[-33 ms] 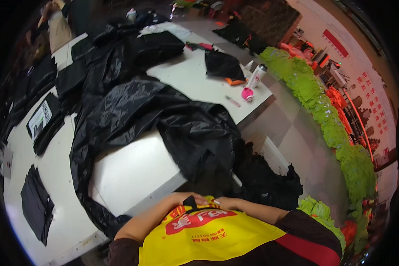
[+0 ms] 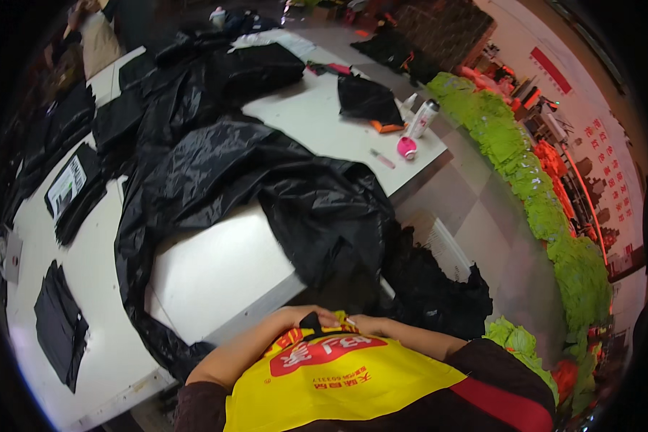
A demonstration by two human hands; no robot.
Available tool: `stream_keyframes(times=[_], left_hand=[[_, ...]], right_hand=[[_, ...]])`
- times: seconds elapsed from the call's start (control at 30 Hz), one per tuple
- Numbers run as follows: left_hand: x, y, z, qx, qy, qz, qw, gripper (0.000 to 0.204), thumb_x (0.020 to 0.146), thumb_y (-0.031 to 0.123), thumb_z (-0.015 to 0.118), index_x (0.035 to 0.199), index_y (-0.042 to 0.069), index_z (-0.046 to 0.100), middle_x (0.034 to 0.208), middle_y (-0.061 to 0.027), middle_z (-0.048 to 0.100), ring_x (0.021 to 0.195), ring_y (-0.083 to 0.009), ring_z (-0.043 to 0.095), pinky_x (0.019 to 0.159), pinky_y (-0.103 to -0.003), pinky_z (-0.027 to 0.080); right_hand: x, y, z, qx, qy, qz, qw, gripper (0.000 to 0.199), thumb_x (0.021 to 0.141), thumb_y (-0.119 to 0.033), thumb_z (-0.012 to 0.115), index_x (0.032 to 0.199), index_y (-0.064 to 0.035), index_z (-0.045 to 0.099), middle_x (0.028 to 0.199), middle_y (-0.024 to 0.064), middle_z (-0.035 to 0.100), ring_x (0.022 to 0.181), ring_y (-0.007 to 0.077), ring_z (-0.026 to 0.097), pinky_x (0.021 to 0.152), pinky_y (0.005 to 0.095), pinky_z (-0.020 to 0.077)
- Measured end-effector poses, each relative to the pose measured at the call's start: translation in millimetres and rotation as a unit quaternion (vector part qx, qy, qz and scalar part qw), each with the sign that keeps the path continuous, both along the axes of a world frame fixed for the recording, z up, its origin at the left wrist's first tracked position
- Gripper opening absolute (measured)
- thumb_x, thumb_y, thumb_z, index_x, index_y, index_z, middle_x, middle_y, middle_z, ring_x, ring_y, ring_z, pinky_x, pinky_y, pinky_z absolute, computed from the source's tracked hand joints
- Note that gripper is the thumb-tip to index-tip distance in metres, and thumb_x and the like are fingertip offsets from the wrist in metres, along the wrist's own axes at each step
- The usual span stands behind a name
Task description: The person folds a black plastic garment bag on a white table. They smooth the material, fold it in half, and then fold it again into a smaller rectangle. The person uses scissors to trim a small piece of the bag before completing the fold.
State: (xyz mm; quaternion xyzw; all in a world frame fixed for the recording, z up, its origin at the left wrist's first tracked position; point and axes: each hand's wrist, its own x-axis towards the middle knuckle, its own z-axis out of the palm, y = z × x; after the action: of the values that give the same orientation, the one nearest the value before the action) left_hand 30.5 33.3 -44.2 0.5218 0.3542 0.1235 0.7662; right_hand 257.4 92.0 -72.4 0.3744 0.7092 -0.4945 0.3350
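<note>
Left hand (image 2: 306, 317) and right hand (image 2: 369, 325) at yellow apron (image 2: 338, 381), which lies six o'clock from them; grasping or loose, cannot tell. Black sheet (image 2: 216, 169) across white table (image 2: 216, 273), eleven o'clock. Green cloth heap (image 2: 522, 173), two o'clock.

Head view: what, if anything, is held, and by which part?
The left hand and right hand lie at the far edge of the yellow, red-printed apron; whether they grip it cannot be told.

Red-patched yellow apron (image 2: 345, 396), black sheeting (image 2: 223, 165), white table (image 2: 219, 266)
</note>
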Motion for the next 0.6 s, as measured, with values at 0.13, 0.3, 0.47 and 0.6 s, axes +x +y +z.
stream_keyframes(times=[0.13,0.3,0.47,0.6], left_hand=[[0,-2,3,0.002,-0.007,0.045,0.999,0.063,0.083,0.049,0.058,0.123,0.001,0.052,0.120,-0.0153,0.056,0.111,-0.0231,0.052,0.097,-0.028,0.036],[-8,-7,2,-0.007,0.012,0.077,0.997,0.062,0.083,0.047,0.060,0.124,0.001,0.051,0.121,-0.0136,0.055,0.111,-0.0219,0.052,0.096,-0.028,0.037],[-18,-9,-12,-0.026,0.027,0.073,0.997,0.060,0.085,0.045,0.059,0.126,0.003,0.049,0.121,-0.0101,0.055,0.109,-0.0182,0.052,0.095,-0.027,0.038],[-15,-6,-22,-0.020,-0.005,0.104,0.994,0.056,0.083,0.044,0.060,0.117,0.001,0.056,0.110,-0.0113,0.061,0.102,-0.0189,0.055,0.090,-0.027,0.040]], right_hand=[[-9,-9,-10,-0.117,-0.090,-0.383,0.912,0.034,0.091,-0.021,0.051,0.124,-0.0104,0.049,0.116,0.0107,0.056,0.101,0.0201,0.057,0.086,0.0283,0.0453],[-8,-2,-4,-0.066,0.036,-0.190,0.979,0.036,0.091,-0.023,0.050,0.125,-0.0110,0.049,0.118,0.0107,0.055,0.102,0.0207,0.056,0.086,0.0289,0.0447],[-15,9,6,-0.036,0.074,-0.110,0.990,0.037,0.091,-0.025,0.050,0.125,-0.0115,0.049,0.120,0.0107,0.054,0.104,0.0213,0.056,0.087,0.0295,0.0440],[-37,21,9,0.035,0.102,-0.073,0.991,0.038,0.091,-0.026,0.050,0.126,-0.0120,0.048,0.121,0.0107,0.053,0.106,0.0218,0.055,0.088,0.0300,0.0435]])
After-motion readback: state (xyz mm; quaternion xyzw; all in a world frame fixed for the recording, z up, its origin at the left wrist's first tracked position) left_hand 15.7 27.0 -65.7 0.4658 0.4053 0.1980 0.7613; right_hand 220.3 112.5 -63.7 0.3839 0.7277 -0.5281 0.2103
